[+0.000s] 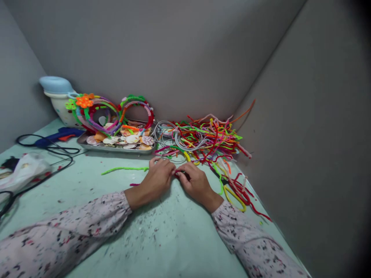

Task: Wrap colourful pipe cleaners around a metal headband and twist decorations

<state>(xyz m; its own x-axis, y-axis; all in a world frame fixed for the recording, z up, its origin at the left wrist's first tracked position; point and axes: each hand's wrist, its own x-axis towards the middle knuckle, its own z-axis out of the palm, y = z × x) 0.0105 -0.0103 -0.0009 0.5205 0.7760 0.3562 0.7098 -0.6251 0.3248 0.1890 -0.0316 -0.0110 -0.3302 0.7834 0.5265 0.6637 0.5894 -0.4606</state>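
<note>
My left hand (158, 178) and my right hand (195, 182) meet near the middle of the pale green table (156, 239). Fingers of both are closed on a small dark red fuzzy stem (176, 173), mostly hidden between the fingertips. A bright green fuzzy stem (124, 169) extends leftward from behind my left hand. The tip of a dark magenta stem (134, 185) shows beside my left wrist.
A metal tray (116, 149) holds shells and colourful headbands (136, 101). Behind my right hand lie a heap of fuzzy stems (214, 135), wire hoops (188, 146) and yellow-handled scissors (235, 199). Leftward are a blue-lidded jug (62, 104), a black cable (62, 168) and a plastic bag (27, 170).
</note>
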